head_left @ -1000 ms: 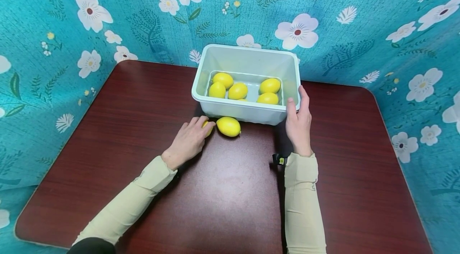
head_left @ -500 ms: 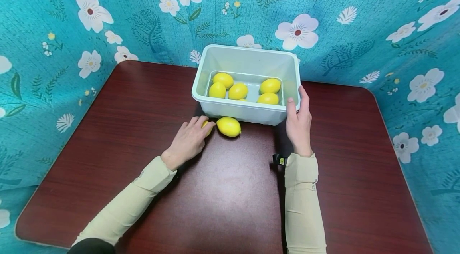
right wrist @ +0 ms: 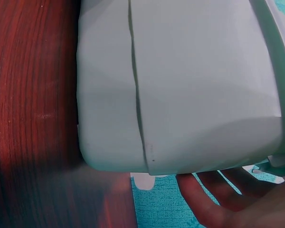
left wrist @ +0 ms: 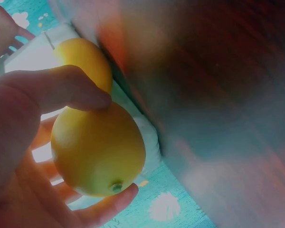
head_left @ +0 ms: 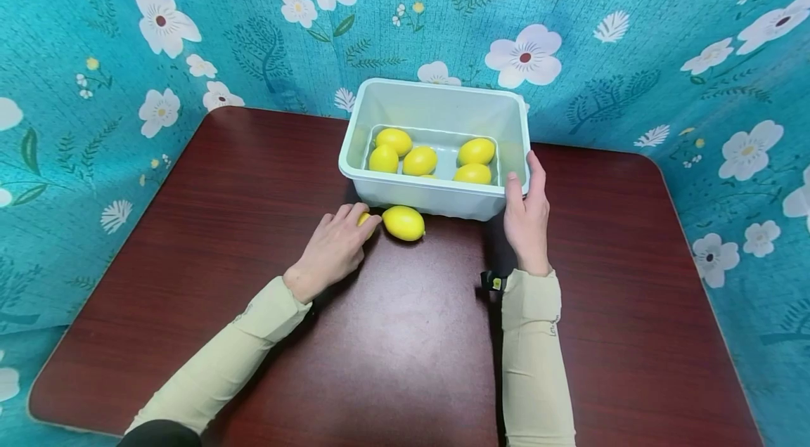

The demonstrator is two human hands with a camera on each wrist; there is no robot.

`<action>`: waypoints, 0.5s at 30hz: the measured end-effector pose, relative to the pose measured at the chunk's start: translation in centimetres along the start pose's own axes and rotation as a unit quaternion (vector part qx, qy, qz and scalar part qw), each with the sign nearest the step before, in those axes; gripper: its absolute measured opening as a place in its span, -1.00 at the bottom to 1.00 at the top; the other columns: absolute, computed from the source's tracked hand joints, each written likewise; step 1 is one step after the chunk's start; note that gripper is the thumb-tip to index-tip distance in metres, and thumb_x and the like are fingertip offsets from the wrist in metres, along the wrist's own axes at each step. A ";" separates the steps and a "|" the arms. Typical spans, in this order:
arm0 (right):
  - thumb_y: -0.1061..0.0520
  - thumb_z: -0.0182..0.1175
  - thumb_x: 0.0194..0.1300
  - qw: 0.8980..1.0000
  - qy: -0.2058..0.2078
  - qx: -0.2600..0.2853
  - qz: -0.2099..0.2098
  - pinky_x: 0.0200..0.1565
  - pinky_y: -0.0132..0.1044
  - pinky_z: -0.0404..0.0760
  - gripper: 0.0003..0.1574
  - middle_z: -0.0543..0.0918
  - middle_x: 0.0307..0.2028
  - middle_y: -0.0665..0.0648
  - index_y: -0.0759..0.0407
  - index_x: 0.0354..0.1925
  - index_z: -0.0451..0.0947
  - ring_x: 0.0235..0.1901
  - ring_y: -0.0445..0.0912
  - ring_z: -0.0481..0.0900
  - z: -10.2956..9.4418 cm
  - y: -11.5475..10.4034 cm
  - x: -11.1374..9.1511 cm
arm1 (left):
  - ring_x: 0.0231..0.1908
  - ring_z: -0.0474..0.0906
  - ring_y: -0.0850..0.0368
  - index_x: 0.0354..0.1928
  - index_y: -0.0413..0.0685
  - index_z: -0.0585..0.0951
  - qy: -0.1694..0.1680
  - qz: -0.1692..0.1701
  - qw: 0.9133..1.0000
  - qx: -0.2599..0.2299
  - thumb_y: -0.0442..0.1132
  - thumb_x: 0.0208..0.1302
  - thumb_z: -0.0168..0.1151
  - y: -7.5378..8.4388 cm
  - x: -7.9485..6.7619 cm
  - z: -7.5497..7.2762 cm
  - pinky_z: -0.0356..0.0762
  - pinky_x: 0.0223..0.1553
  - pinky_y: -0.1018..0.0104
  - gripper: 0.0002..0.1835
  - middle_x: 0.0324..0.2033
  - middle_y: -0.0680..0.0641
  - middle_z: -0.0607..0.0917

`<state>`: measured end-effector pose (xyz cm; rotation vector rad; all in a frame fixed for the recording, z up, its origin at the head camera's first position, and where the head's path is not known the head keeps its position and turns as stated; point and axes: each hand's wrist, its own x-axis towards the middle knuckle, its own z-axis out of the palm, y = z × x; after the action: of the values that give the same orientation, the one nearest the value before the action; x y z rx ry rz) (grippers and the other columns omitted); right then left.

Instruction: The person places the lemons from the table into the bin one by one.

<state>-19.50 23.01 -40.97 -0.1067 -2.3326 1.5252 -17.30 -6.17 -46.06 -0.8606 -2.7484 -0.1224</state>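
In front of the bin's left corner, my left hand (head_left: 335,243) grips a yellow lemon (left wrist: 99,149), thumb on one side and fingers curled round the other. From above, that lemon is mostly hidden under the fingers. A second lemon (head_left: 403,223) lies on the table just to its right, against the front of the bin. My right hand (head_left: 529,222) holds the pale grey-green plastic bin (head_left: 430,195) at its front right corner, thumb over the rim and fingers along the outer side. Inside the bin are several lemons (head_left: 420,161), grouped left and right.
The dark red wooden table (head_left: 405,348) has rounded corners. A turquoise floral cloth (head_left: 411,11) hangs behind it and at both sides, close to the bin's back. A small black device (head_left: 493,282) is at the right wrist.
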 end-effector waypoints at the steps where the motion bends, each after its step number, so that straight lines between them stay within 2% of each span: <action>1: 0.00 -0.13 0.35 1.000 0.000 0.000 0.000 0.22 -0.03 0.19 -0.35 0.20 0.30 0.08 0.07 0.34 0.00 0.24 -0.01 0.21 0.0 0.3 0.1 | -0.18 0.35 -0.06 -0.06 0.02 0.42 0.002 0.002 1.000 0.002 -0.41 0.00 0.04 0.0 0.0 -0.1 0.37 -0.47 0.14 -0.61 -0.19 -0.06 0.42; 7: -0.15 -0.13 0.32 1.000 -0.001 -0.013 -0.001 0.22 -0.08 0.21 -0.34 0.19 0.30 -0.10 -0.14 0.34 -0.01 0.23 -0.13 0.21 0.0 2.3 0.9 | -0.23 0.33 -0.04 -0.10 0.02 0.44 0.011 0.010 1.000 0.008 -0.39 0.01 0.02 0.2 0.1 -0.3 0.34 -0.49 0.17 -0.65 -0.21 -0.06 0.43; 11: -0.22 -0.15 0.31 1.000 0.001 -0.027 0.000 0.21 -0.08 0.23 -0.32 0.18 0.30 -0.15 -0.23 0.34 -0.03 0.23 -0.14 0.22 0.0 2.6 0.8 | -0.23 0.32 -0.03 -0.10 0.06 0.45 0.014 0.014 1.000 0.010 -0.35 0.07 0.01 0.3 0.0 -0.6 0.33 -0.48 0.19 -0.69 -0.20 -0.05 0.42; 15: -0.25 -0.16 0.30 0.999 0.002 -0.035 0.004 0.19 -0.06 0.26 -0.32 0.18 0.30 -0.15 -0.27 0.34 -0.04 0.22 -0.13 0.24 0.0 2.5 0.7 | -0.19 0.31 0.00 -0.13 0.10 0.44 0.019 0.028 0.999 0.011 -0.32 0.03 0.02 0.4 0.0 -1.2 0.31 -0.46 0.21 -0.69 -0.18 -0.03 0.40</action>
<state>-20.50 24.24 -43.09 -0.1356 -2.3845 1.4463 -16.79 -6.01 -44.90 -0.9194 -2.6834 -0.0968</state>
